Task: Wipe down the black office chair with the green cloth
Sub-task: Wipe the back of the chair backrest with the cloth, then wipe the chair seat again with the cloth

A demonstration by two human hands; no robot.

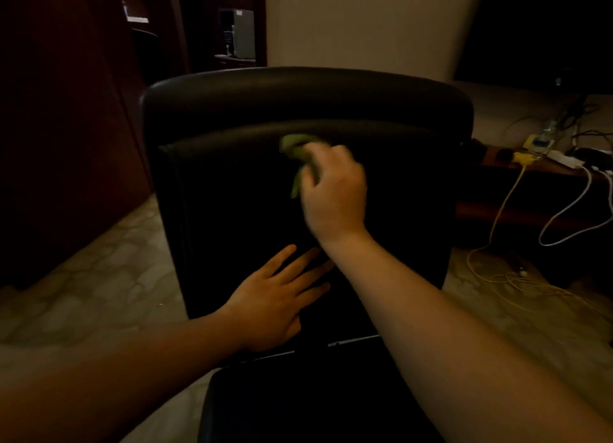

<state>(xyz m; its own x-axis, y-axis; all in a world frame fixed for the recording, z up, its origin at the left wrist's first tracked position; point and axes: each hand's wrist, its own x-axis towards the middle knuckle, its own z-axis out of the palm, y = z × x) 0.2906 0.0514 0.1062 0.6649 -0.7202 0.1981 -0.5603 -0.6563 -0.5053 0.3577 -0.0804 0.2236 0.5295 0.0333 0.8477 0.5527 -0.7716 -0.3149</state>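
The black office chair [232,117] fills the middle of the head view, its tall backrest facing me and its seat at the bottom edge. My right hand [335,190] is shut on the green cloth [297,150], which is bunched against the upper part of the backrest just under the padded top roll. A strip of cloth hangs down beside my fingers. My left hand [275,300] lies flat on the lower backrest with its fingers spread, holding nothing.
A low wooden table [517,167] stands to the right with a power strip [564,159] and chargers. Yellow and white cables [504,210] trail from it onto the marbled floor [109,270]. Dark wooden cabinets stand at the left, a pale pillar behind the chair.
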